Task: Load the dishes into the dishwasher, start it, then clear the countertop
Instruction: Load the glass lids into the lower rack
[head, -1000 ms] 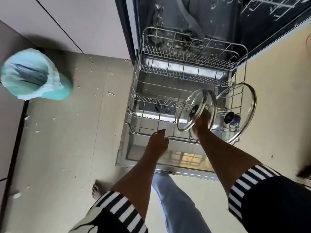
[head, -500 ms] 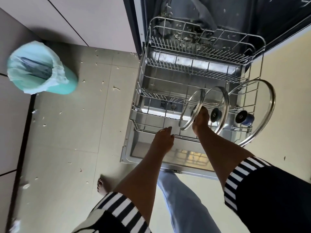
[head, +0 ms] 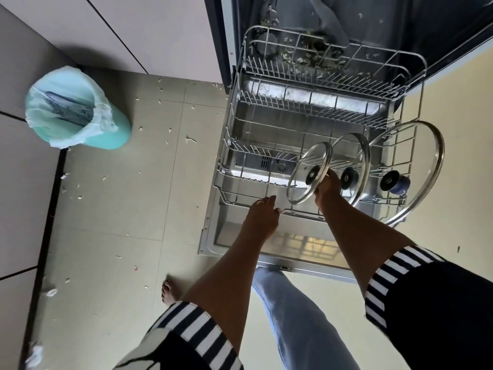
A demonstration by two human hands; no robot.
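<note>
The dishwasher stands open with its lower wire rack (head: 266, 124) pulled out over the door (head: 229, 236). Three glass lids stand on edge in the rack's front right. My right hand (head: 327, 188) grips the rim of the small left lid (head: 301, 180). The middle lid (head: 357, 161) stands just right of it, and the large lid (head: 424, 166) with a blue knob sits at the rack's right side. My left hand (head: 262, 213) rests on the rack's front rail, fingers curled over the wire.
A teal bin (head: 74, 108) with a plastic liner stands on the tiled floor at left. Scraps litter the floor. Food debris lies at the back of the dishwasher tub (head: 314, 52). My bare foot (head: 170, 291) and jeans leg (head: 293, 316) are below the door.
My right hand has tilted the small lid more upright and set it lower in the rack, left of the middle lid. My left hand stays at the rack's front rail.
</note>
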